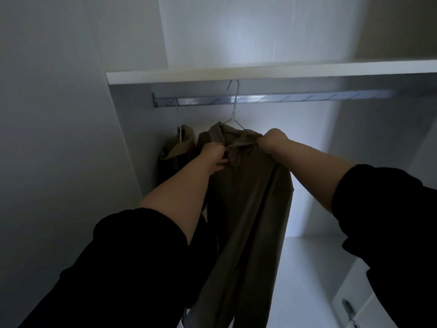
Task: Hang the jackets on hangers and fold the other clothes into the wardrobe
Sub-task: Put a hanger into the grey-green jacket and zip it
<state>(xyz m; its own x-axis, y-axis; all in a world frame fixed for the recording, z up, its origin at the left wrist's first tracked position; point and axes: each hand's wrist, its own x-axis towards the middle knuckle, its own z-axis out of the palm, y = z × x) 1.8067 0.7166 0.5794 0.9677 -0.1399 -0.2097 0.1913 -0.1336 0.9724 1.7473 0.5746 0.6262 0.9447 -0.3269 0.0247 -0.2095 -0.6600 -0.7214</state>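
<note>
Fig.: inside of the wardrobe [71, 138], viewed from below. Your left hand [214, 156] and right hand [272, 140] each have the grip clenched on the top of the olive jacket [248, 197]: L at the collar, R on bunched fabric at the shoulder. The jacket sits on a wire hanger [234, 114], w/ its hook over the rail [283, 99] toward the rail's left end, just under the shelf [236, 72]. The jacket body hangs down btwn your forearms. A second garment [179, 145] hangs just beside it at the rail's far left end.
</note>
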